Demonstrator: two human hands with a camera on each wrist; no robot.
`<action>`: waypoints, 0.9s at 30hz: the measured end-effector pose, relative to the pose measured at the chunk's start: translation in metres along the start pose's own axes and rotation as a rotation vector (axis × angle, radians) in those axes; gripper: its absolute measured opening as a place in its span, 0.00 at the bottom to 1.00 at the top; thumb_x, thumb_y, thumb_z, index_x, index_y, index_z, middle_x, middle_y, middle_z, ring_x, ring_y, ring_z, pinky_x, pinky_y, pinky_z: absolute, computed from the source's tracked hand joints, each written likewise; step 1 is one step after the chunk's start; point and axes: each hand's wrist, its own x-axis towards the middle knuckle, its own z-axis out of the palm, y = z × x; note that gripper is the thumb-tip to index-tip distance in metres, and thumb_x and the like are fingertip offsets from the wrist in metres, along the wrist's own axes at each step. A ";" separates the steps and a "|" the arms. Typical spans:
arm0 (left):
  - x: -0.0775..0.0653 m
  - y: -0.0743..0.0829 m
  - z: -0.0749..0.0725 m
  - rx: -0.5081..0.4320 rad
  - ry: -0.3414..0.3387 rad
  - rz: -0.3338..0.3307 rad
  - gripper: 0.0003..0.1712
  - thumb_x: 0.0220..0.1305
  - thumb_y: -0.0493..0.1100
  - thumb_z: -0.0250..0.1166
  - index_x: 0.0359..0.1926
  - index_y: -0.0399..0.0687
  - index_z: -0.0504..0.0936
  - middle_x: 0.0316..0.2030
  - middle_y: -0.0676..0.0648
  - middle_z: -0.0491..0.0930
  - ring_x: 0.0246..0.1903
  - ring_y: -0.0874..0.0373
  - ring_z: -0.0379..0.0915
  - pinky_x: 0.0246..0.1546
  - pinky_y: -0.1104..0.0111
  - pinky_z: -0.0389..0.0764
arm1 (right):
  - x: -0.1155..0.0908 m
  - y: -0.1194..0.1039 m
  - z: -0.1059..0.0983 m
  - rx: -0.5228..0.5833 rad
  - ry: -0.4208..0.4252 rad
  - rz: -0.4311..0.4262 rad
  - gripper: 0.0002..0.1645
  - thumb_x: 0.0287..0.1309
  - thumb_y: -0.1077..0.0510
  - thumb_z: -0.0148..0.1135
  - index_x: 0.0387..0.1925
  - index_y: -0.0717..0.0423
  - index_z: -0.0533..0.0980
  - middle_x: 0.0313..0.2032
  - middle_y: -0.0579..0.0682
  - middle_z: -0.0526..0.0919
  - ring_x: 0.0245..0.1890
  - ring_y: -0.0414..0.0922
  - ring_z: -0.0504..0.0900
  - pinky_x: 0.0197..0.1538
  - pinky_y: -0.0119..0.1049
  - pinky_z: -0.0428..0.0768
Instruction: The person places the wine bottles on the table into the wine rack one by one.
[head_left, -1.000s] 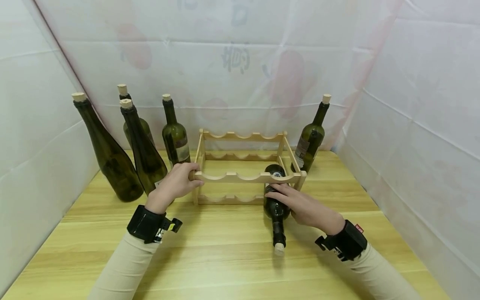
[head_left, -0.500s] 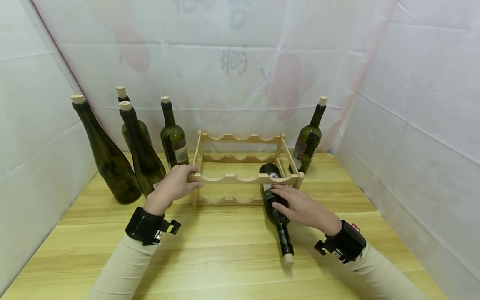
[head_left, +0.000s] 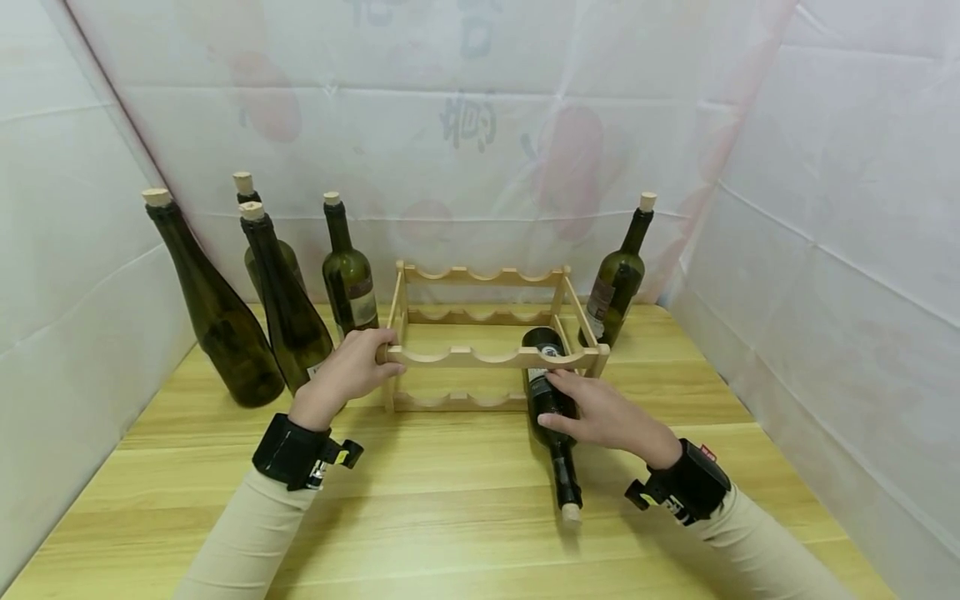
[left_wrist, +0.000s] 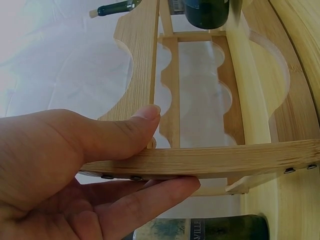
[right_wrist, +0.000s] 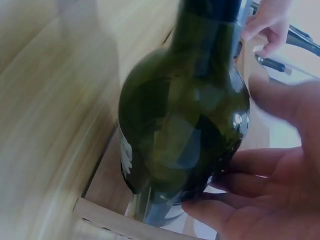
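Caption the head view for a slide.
Left hand grips a pale wooden bottle rack; right hand touches a dark green glass bottle lying in its lower tier.

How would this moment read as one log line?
left hand: grips wooden rack | right hand: touches lying bottle | lying bottle: lower tier, right end | other bottles: standing outside rack

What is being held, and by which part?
The left grip holds the pale wooden bottle rack by its upper front left corner. The right grip touches the body of the lying dark-green glass bottle; a hold cannot be told.
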 end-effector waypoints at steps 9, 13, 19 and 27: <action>-0.001 0.000 0.000 -0.004 -0.009 0.006 0.10 0.57 0.40 0.69 0.38 0.44 0.77 0.26 0.49 0.75 0.26 0.59 0.75 0.23 0.66 0.72 | 0.001 0.001 -0.002 0.019 -0.026 -0.018 0.48 0.59 0.39 0.60 0.69 0.64 0.59 0.68 0.63 0.60 0.66 0.56 0.62 0.62 0.51 0.67; 0.000 0.000 -0.001 0.003 0.003 0.008 0.10 0.56 0.39 0.70 0.38 0.44 0.78 0.26 0.49 0.76 0.27 0.59 0.76 0.24 0.66 0.73 | 0.001 0.004 -0.001 0.031 0.006 -0.029 0.42 0.61 0.44 0.60 0.69 0.62 0.61 0.66 0.62 0.64 0.59 0.52 0.72 0.59 0.47 0.71; -0.001 0.001 -0.002 -0.009 -0.014 -0.005 0.11 0.57 0.39 0.69 0.39 0.44 0.77 0.26 0.49 0.76 0.27 0.59 0.76 0.24 0.66 0.73 | 0.004 0.009 0.005 0.028 0.101 -0.043 0.35 0.64 0.44 0.57 0.66 0.60 0.67 0.62 0.58 0.71 0.32 0.34 0.80 0.43 0.37 0.76; -0.001 0.001 -0.001 -0.005 -0.006 0.006 0.10 0.57 0.39 0.69 0.38 0.44 0.77 0.26 0.49 0.76 0.26 0.59 0.75 0.23 0.66 0.72 | 0.007 0.009 0.008 -0.006 0.208 -0.107 0.27 0.60 0.47 0.62 0.57 0.58 0.76 0.51 0.54 0.81 0.09 0.29 0.57 0.23 0.30 0.66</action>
